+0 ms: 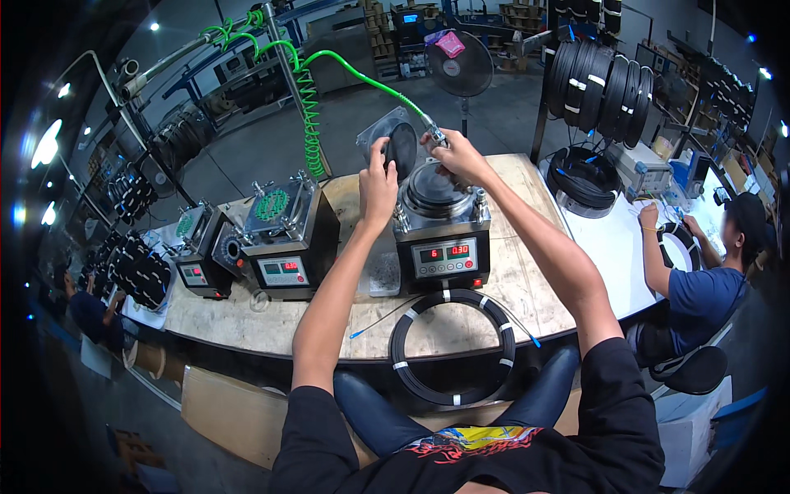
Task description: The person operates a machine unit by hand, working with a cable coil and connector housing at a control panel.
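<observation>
My left hand (378,189) is raised above the bench, its fingers closed on the edge of a dark round disc (402,146) tilted upright. A squarish metal-grey plate (374,132) shows right behind the disc; whether the two are joined I cannot tell. My right hand (459,158) grips an air blow gun (435,132) fed by a green hose (354,70), its nozzle end hidden. Below both hands stands a benchtop polishing machine (448,235) with a lit red display and a round dark platen (436,188) on top. A coil of black cable (401,342) hangs over the bench's front edge near my lap.
Two similar machines (288,239) (197,251) with green-studded tops stand to the left. A small clear tray (384,276) lies beside the nearest machine. More black coils (584,177) sit at right, where another person (699,280) works. A fan (459,70) stands beyond the bench.
</observation>
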Motion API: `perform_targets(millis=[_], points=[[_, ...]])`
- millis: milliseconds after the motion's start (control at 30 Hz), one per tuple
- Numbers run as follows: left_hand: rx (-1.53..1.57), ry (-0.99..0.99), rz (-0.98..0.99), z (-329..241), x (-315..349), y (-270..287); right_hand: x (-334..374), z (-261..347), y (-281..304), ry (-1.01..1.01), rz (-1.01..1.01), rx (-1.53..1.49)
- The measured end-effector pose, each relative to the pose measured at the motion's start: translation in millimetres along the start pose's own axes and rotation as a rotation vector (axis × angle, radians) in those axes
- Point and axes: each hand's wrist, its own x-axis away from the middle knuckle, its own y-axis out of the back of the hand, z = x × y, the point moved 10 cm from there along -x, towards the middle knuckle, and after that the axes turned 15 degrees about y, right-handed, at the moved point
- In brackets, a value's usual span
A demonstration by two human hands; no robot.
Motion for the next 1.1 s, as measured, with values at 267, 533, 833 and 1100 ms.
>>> perform_targets(millis=[267, 533, 833, 1100], points=[[-0.062, -0.034, 0.06, -5, 0, -17, -14, 17, 24, 0.363, -0.236, 0.564], [-0.397, -0.414, 0.491, -12, 35, -84, -34, 52, 37, 0.18, 0.201, 0.622], [-0.268, -0.424, 0.808, 6, 36, -115, -29, 63, 35, 0.05, 0.328, 0.527], [-0.163, -0.155, 0.88, 10, 25, -113, -28, 59, 28, 0.132, 0.381, 0.506]])
